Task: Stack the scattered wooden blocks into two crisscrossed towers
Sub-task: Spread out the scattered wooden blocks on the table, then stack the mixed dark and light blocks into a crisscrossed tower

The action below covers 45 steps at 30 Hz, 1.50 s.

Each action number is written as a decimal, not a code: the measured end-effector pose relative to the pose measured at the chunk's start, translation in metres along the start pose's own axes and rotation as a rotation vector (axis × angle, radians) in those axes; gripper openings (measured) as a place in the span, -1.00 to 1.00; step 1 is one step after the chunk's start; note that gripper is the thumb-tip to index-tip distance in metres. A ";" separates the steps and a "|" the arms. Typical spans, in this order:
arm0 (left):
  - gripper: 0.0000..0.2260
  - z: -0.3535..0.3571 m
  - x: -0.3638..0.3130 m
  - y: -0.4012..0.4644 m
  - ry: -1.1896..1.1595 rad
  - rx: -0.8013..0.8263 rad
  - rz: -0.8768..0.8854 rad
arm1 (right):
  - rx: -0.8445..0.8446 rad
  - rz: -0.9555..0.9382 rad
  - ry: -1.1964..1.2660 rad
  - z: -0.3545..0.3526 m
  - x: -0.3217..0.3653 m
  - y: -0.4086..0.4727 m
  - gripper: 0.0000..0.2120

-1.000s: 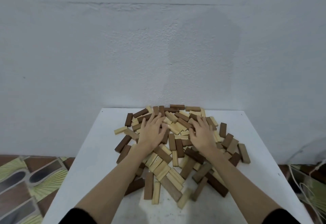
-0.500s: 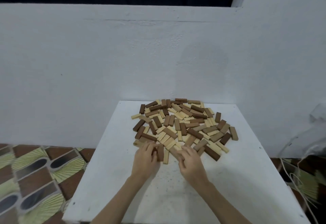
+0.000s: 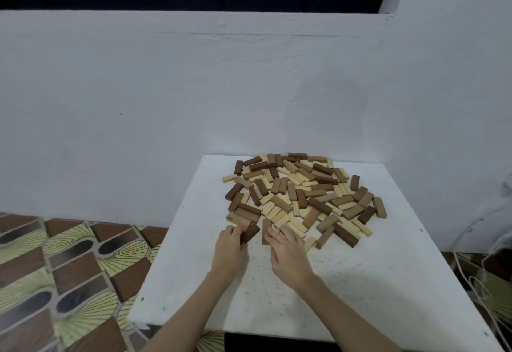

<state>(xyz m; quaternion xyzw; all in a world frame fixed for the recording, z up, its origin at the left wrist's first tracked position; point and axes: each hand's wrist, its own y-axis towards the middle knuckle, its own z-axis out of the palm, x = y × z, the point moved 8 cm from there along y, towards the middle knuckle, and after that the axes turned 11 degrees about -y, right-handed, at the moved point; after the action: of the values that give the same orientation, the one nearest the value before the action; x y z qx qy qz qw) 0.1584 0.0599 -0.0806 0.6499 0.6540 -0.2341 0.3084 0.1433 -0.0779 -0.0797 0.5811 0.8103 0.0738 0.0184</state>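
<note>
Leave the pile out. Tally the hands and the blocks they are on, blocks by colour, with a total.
Hands, the left hand and the right hand: 2
Gripped by the left hand, dark brown block: 1
Touched by the right hand, mid-brown block: 1
Total: 4

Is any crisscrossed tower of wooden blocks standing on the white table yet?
No: the light and dark wooden blocks all lie flat and scattered on the white table.

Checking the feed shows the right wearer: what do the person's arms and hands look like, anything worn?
Both forearms are bare to the frame's bottom edge; no sleeves show. The left hand and right hand wear no gloves, and no rings, watch or bands can be made out.
</note>
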 end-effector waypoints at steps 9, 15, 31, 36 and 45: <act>-0.80 -0.005 -0.003 0.003 0.006 -0.038 0.037 | -0.050 -0.036 0.140 -0.001 0.006 -0.011 -0.55; -0.49 -0.008 -0.010 0.026 0.278 0.096 0.165 | -0.053 -0.012 0.193 -0.007 0.003 -0.001 -0.58; -0.72 -0.031 0.012 0.024 -0.229 0.024 -0.070 | 0.089 0.160 0.328 0.006 0.005 0.017 -0.53; -0.64 -0.020 0.027 0.024 -0.294 0.109 -0.304 | 0.096 0.235 0.380 0.006 0.001 0.018 -0.54; -0.60 -0.019 0.025 0.017 -0.380 0.112 -0.315 | 0.106 0.316 0.432 0.008 0.002 0.017 -0.55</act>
<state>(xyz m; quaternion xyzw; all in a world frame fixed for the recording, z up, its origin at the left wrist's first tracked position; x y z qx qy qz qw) 0.1744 0.0919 -0.0833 0.5006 0.6635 -0.4328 0.3490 0.1600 -0.0701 -0.0850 0.6715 0.6973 0.1557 -0.1969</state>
